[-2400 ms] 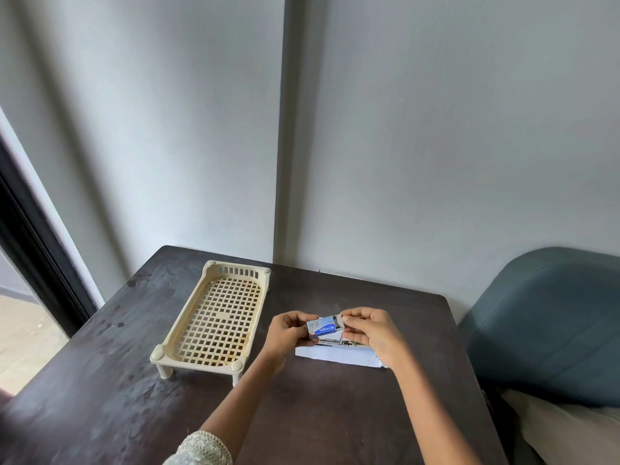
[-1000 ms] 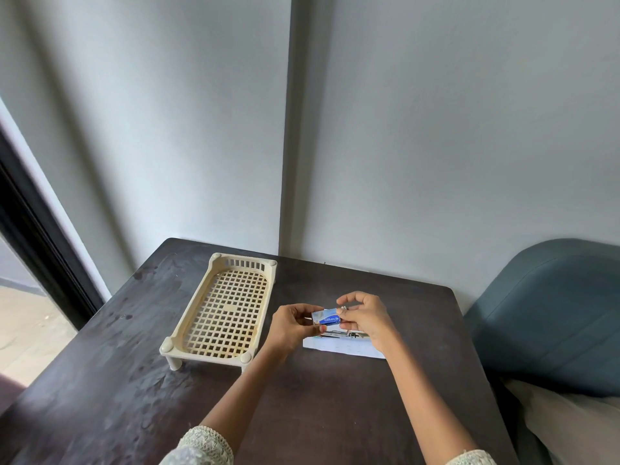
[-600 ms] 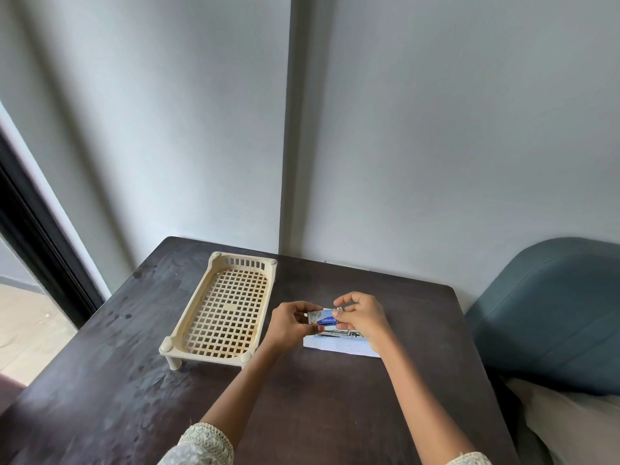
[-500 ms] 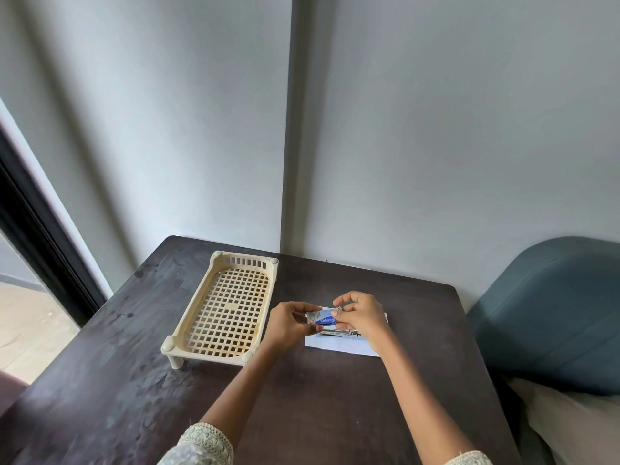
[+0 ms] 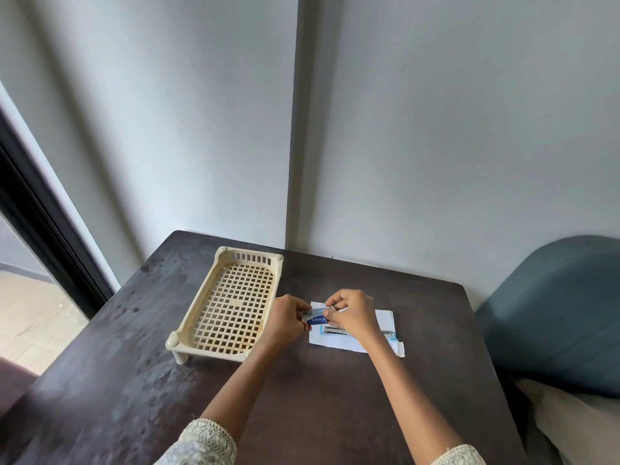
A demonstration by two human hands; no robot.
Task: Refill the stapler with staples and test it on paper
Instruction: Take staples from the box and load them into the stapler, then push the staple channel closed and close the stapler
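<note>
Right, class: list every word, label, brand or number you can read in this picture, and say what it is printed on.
Small blue staple box, held between left hand and right hand: white lettering, too blurred to read.
White paper sheet on the dark wooden table: faint print, too small to read.
Cream plastic lattice tray: no text visible.

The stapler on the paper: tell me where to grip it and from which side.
Grip the stapler across its two long sides, coming down from above with the right hand. It lies flat and lengthwise on the paper, partly hidden under that hand, so its ends and underside offer no hold.
</note>
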